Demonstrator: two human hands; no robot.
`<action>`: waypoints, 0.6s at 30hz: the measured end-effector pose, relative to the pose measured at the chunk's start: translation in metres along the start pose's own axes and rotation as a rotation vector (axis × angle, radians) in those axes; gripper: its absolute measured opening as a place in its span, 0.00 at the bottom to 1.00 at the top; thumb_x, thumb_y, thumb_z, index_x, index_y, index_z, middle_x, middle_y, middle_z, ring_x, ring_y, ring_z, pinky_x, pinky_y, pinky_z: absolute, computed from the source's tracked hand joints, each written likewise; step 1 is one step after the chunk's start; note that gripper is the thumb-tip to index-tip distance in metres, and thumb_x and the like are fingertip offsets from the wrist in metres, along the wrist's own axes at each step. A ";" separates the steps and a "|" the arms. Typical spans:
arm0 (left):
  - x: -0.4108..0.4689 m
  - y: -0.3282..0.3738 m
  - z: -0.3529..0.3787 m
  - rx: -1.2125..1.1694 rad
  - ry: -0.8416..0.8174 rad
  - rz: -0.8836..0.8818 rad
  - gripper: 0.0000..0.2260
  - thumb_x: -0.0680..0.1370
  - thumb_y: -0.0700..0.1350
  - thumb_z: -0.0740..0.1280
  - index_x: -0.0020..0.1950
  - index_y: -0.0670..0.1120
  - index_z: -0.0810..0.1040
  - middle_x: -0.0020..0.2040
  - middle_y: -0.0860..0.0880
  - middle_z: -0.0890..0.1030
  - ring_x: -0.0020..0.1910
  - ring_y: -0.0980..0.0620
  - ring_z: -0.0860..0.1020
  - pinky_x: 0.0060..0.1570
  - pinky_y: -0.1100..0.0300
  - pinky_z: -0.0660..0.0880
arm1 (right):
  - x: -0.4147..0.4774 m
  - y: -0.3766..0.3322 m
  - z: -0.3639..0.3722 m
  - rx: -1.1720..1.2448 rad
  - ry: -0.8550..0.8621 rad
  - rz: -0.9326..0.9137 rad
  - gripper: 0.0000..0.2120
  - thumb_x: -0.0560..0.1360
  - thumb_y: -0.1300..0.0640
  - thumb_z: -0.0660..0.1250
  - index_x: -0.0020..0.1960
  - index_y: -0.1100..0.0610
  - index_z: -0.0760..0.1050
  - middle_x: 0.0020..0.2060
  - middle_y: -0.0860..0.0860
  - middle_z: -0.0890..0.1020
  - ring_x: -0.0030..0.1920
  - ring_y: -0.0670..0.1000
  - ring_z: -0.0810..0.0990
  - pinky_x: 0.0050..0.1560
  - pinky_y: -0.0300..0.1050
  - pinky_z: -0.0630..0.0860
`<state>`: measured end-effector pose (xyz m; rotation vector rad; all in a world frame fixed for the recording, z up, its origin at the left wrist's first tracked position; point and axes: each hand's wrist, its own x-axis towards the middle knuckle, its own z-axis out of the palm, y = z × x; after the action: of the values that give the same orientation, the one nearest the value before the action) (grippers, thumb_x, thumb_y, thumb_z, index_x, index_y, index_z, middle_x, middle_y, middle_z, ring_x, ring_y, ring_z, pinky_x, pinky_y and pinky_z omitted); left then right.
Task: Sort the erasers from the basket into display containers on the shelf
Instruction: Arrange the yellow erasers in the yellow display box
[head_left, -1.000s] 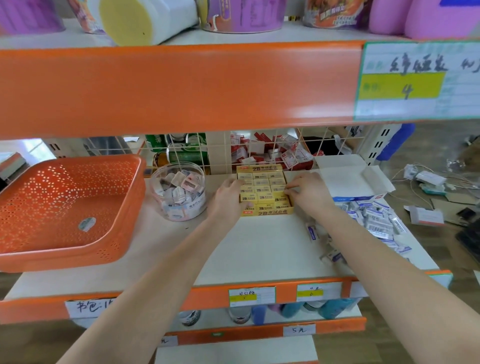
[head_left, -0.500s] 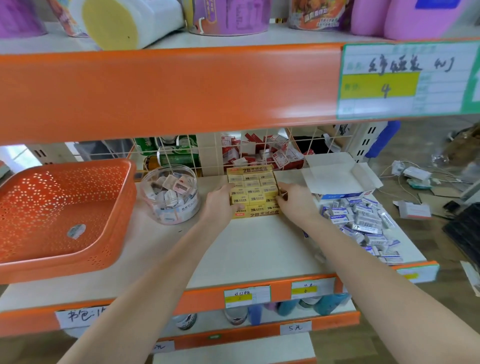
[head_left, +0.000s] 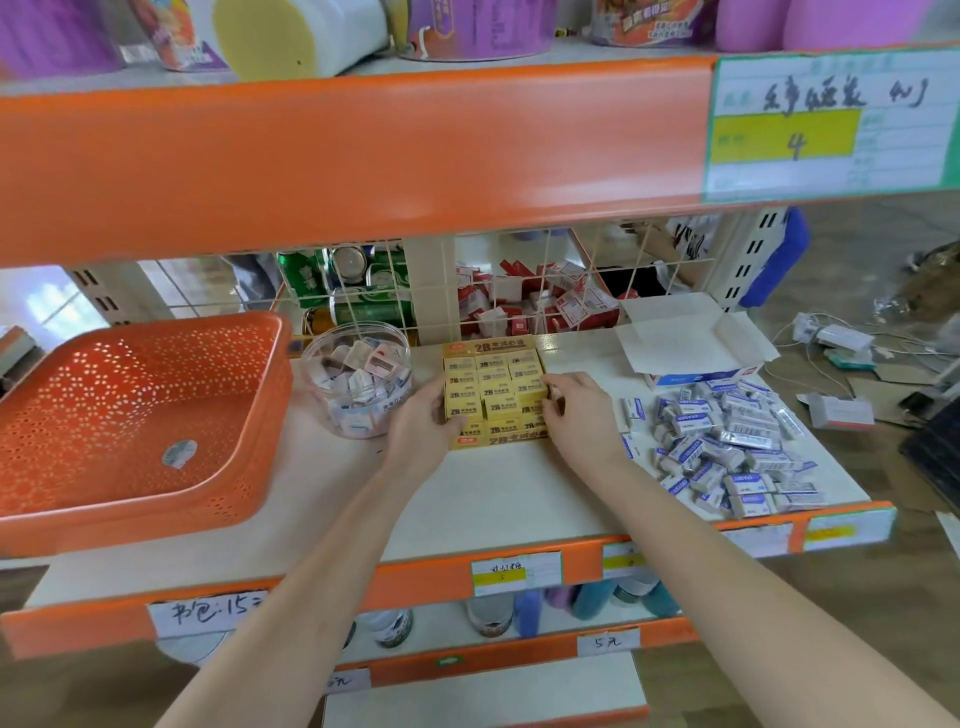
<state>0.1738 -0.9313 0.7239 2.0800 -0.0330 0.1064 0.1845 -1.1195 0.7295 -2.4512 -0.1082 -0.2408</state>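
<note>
Since 0.5 s ago little has moved: both hands stay on the yellow eraser box (head_left: 493, 389), which keeps its place just right of the clear jar (head_left: 358, 384) at mid-shelf (head_left: 493, 499).

- Box: I read its long axis as running front to back, with the printed "2B" end wall facing me. The erasers inside lie in rows of three, labels up.
- Left hand (head_left: 423, 421): holds the near-left corner, thumb laid over the top edge.
- Right hand (head_left: 579, 410): fingers curled, tips gripping the right wall.
- Orange basket (head_left: 130, 509): at the left end of the shelf, tilted, one wrapped eraser (head_left: 179, 453) on its floor.
- Loose blue-and-white erasers (head_left: 727, 447): heaped at the right end, in front of an open white carton (head_left: 691, 343).
</note>
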 end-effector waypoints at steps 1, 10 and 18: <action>-0.001 0.001 0.000 -0.038 0.000 -0.014 0.26 0.73 0.29 0.66 0.70 0.44 0.69 0.57 0.56 0.78 0.53 0.61 0.77 0.51 0.72 0.74 | -0.003 -0.001 0.001 0.003 0.034 -0.010 0.14 0.76 0.64 0.62 0.61 0.60 0.77 0.57 0.55 0.75 0.55 0.54 0.76 0.56 0.37 0.68; -0.005 -0.013 0.000 -0.088 0.012 -0.013 0.23 0.74 0.34 0.69 0.68 0.43 0.73 0.58 0.51 0.81 0.57 0.57 0.79 0.57 0.55 0.77 | -0.015 -0.017 0.009 -0.135 0.018 -0.150 0.10 0.76 0.57 0.64 0.52 0.56 0.83 0.49 0.53 0.81 0.51 0.57 0.72 0.53 0.52 0.72; -0.019 0.010 0.004 0.267 0.163 0.233 0.19 0.73 0.35 0.68 0.64 0.39 0.75 0.64 0.45 0.75 0.63 0.50 0.72 0.58 0.80 0.55 | -0.022 -0.018 0.000 -0.151 0.057 -0.129 0.16 0.75 0.54 0.59 0.58 0.53 0.80 0.52 0.50 0.79 0.53 0.56 0.72 0.54 0.51 0.70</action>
<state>0.1541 -0.9399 0.7291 2.3200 -0.1699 0.4437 0.1601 -1.1060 0.7362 -2.5881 -0.2313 -0.3873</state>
